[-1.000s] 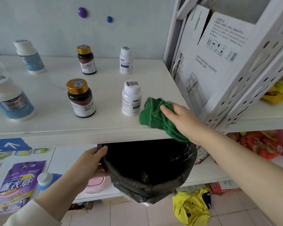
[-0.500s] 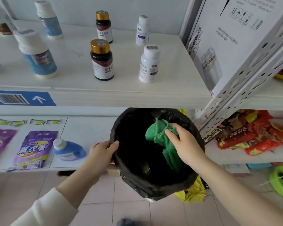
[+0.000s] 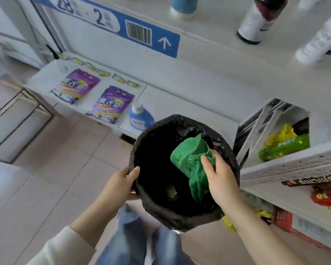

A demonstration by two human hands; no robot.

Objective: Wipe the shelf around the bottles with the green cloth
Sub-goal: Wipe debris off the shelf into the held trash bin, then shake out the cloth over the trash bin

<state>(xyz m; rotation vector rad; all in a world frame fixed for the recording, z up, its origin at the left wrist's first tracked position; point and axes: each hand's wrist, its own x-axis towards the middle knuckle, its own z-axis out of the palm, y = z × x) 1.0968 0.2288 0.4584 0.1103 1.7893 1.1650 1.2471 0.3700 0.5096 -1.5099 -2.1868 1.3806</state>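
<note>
My right hand [image 3: 221, 175] grips the green cloth [image 3: 191, 165], bunched and hanging over the open mouth of a bin lined with a black bag [image 3: 151, 203]. My left hand [image 3: 120, 185] holds the bin's left rim, thumb curled over the edge. The white shelf [image 3: 208, 60] runs above, at the top of the view. On it stand a dark bottle [image 3: 260, 22], a white bottle [image 3: 321, 41] and a blue-labelled one [image 3: 183, 6], all cut off by the frame's edge.
Below the white shelf, a lower shelf carries two purple pouches [image 3: 111, 104] and a blue detergent bottle [image 3: 140, 116]. At the right a white perforated rack [image 3: 287, 165] bears snack packets [image 3: 283, 144]. Tiled floor [image 3: 46, 169] and my jeans [image 3: 134, 238] lie beneath.
The cloth left the shelf's front edge and came down over the bin. The bin was lowered away from the shelf, and my view tilted down toward the floor.
</note>
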